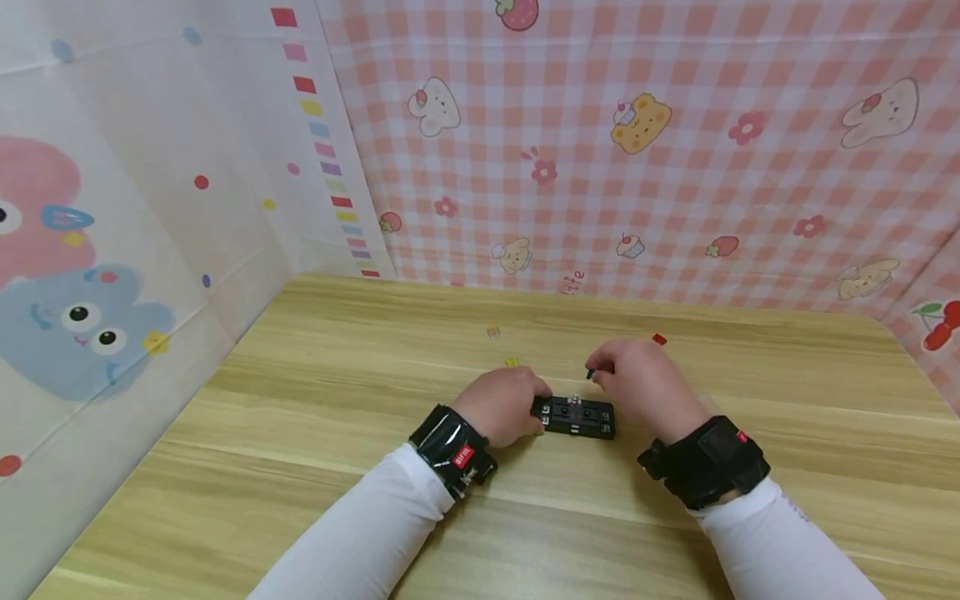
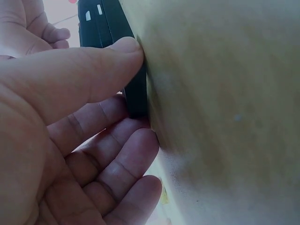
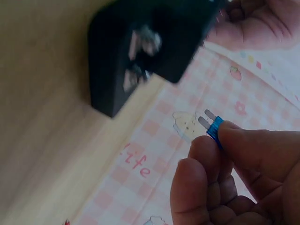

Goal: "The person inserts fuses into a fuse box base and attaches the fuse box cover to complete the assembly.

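A black fuse block [image 1: 588, 422] with metal screw terminals lies flat on the table. My left hand [image 1: 501, 407] grips its left end, the thumb [image 2: 126, 46] along the near side and the fingers curled at the far side. Above and beyond the block's right end, my right hand [image 1: 647, 385] pinches a small blue blade fuse [image 3: 215, 131] between thumb and index finger. Its two flat metal prongs point away from the fingertips toward the block, apart from it. In the right wrist view, the block's end [image 3: 105, 70] shows two blurred terminals.
A red fuse-like piece [image 1: 659, 339] lies behind my right hand. A yellow piece [image 1: 512, 362] sits just beyond my left hand, and a small pale orange one [image 1: 492, 332] farther back. Patterned cloth [image 1: 562, 208] hangs along the wooden table's [image 1: 300, 417] back edge.
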{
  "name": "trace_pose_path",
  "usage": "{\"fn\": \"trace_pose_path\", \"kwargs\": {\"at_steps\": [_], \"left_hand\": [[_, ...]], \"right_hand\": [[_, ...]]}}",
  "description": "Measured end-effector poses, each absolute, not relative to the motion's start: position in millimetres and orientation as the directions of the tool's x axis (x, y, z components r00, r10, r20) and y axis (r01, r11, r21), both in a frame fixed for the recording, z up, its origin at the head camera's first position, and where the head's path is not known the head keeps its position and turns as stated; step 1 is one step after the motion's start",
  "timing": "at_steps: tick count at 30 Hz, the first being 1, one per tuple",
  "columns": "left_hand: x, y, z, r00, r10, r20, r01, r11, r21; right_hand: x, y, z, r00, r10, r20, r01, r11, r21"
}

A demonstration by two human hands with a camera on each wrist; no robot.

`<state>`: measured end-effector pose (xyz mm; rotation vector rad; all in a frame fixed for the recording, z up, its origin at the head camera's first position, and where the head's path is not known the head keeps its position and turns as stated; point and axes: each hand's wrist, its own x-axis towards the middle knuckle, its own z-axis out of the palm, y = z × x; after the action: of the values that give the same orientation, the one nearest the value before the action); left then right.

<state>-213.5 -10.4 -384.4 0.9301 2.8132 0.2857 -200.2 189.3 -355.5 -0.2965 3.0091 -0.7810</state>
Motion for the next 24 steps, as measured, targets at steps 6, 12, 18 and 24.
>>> {"fn": "trace_pose_path", "kwargs": {"at_steps": [6, 12, 18, 24], "left_hand": [[-215, -10, -384, -0.784, 0.615, -0.083, 0.587, 0.778, 0.223], [-216, -11, -386, -0.784, 0.614, -0.090, 0.583, 0.779, 0.228], [-215, -11, -386, -0.781, 0.617, -0.093, 0.590, 0.778, 0.215], [-216, -10, -385, -0.781, 0.619, -0.085, 0.586, 0.773, 0.243]], "right_hand": [[-197, 179, -361, -0.971, -0.233, 0.059, -0.231, 0.835, -0.499], [-195, 171, -364, -0.959, -0.275, 0.074, -0.274, 0.817, -0.508], [-192, 165, -365, -0.942, -0.316, 0.110, -0.329, 0.816, -0.475], [-192, 163, -367, -0.932, -0.336, 0.140, -0.362, 0.820, -0.444]]}}
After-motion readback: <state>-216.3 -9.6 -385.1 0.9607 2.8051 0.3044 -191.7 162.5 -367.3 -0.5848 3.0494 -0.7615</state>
